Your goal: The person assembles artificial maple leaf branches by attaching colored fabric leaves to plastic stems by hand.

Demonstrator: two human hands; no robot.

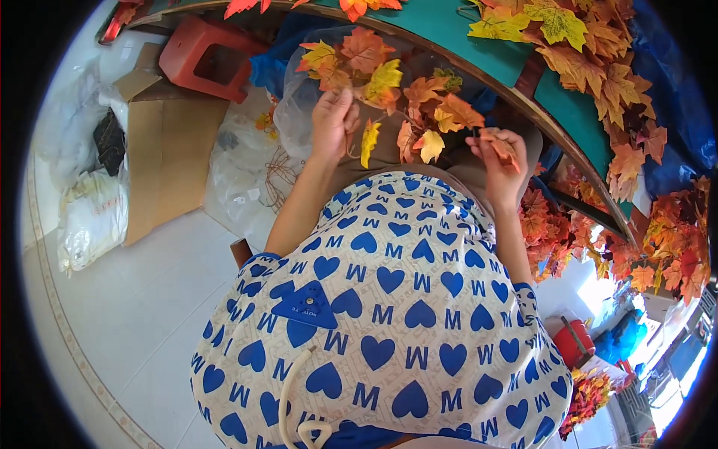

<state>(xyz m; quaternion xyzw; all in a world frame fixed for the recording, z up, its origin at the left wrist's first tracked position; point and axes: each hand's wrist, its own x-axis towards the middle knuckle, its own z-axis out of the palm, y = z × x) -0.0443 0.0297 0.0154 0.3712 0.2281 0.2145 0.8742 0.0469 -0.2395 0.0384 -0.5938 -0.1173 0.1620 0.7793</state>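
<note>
A garland of artificial maple leaves, orange and yellow, stretches between my two hands above my lap. My left hand is closed, its thumb and fingers pinching the thin stem of the garland near a yellow leaf. On the other side my right hand is closed round the garland's right part. A small orange leaf lies over its fingers, and a dark stem tip shows beside the thumb. Several leaves hang loose between the hands, close to the curved edge of the green-topped table.
More maple leaf garlands spill over the table's right side and hang below it. To the left stand a cardboard box, a red plastic stool and clear plastic bags. A red bucket is at the lower right.
</note>
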